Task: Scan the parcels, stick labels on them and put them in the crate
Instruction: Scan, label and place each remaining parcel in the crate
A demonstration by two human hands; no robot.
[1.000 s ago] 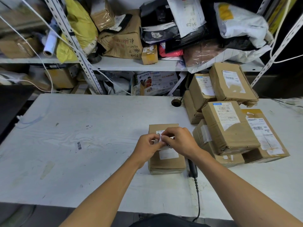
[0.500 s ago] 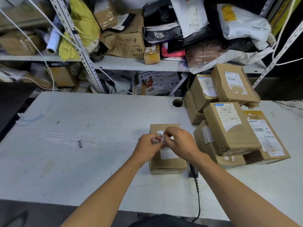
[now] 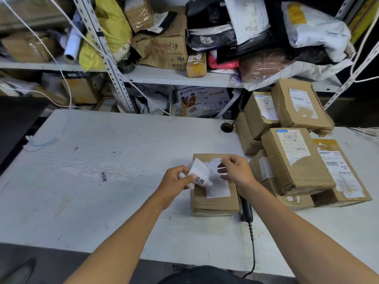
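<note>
Your left hand pinches a white label printed with black characters, thumb on top and fingers curled beneath it, just below the middle of the frame. Your right hand pinches a second, thinner white sheet that joins the label where the two curl apart; which is sticker and which is backing you cannot tell. Both hands hover just above a small brown parcel that lies flat on the white table, with a white slip already on its top face. Touching the parcel's right edge, a black scanner lies on the table under your right forearm, its cord running down to the bottom edge of the frame. To the right of centre, a stack of brown boxes with shipping labels sits near the parcel, piled two and three deep. A small printed sticker is stuck to the table at left of centre. Across the top of the frame, metal shelves hold more boxes, mail bags and a yellow bag.
</note>
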